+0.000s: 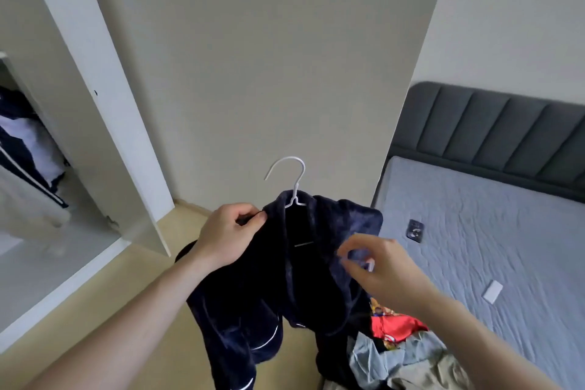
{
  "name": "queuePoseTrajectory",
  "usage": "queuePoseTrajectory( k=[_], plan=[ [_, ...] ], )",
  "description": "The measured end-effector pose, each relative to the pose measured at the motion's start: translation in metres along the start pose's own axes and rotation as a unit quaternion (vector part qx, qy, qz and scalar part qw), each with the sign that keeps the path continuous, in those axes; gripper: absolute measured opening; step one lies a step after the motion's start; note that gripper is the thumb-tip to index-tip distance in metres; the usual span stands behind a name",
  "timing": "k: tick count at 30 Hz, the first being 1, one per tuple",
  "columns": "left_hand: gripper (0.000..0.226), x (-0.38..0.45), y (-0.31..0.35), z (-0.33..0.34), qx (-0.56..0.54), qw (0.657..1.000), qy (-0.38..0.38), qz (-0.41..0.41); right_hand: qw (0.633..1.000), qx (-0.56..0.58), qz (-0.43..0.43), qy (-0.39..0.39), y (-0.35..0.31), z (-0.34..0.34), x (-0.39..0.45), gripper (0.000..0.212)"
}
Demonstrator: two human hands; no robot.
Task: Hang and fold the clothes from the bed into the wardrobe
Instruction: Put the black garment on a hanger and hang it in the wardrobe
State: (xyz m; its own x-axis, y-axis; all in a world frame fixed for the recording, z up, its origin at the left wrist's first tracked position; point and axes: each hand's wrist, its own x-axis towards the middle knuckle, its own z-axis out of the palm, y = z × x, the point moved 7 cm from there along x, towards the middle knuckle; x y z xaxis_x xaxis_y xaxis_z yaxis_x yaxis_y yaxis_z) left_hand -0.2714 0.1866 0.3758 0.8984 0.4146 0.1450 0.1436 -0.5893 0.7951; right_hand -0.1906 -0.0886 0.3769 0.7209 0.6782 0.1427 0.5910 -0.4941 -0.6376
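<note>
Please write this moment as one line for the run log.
step: putting navy robe on white hanger | left hand: pinching collar | right hand: at right shoulder, grip unclear | bed: clothes remain

Phone [415, 230], white card [493, 292] on mattress.

A single head-worn wide-angle view looks forward and down from the person's own height, close over both hands [376, 266] and the forearms, facing a wall corner; open wardrobe [79, 142] left of the hands, bed [493, 231] right.
</note>
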Motion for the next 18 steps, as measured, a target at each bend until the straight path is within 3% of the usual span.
queuePoseTrajectory(
  k=[4, 12, 16, 18],
  plan=[
    [0.028, -0.018, 0.005, -0.024, -0.004, 0.999, 0.032, -0.014, 0.995, 0.014, -0.019, 0.1, 0.017, -0.027, 0.024, 0.026],
    [0.032, -0.041, -0.009, -0.091, 0.002, 0.994, 0.095, -0.062, 0.998, -0.005, -0.058, 0.028, 0.0, 0.01, 0.091, 0.042],
    [0.03, -0.045, -0.03, -0.131, 0.005, 0.992, 0.101, -0.073, 0.995, 0.0, -0.099, -0.026, -0.036, 0.043, 0.128, 0.014],
    [0.028, -0.045, -0.045, -0.153, 0.009, 0.991, 0.106, -0.084, 0.991, 0.012, -0.121, -0.063, -0.059, 0.066, 0.143, 0.01]
  ],
)
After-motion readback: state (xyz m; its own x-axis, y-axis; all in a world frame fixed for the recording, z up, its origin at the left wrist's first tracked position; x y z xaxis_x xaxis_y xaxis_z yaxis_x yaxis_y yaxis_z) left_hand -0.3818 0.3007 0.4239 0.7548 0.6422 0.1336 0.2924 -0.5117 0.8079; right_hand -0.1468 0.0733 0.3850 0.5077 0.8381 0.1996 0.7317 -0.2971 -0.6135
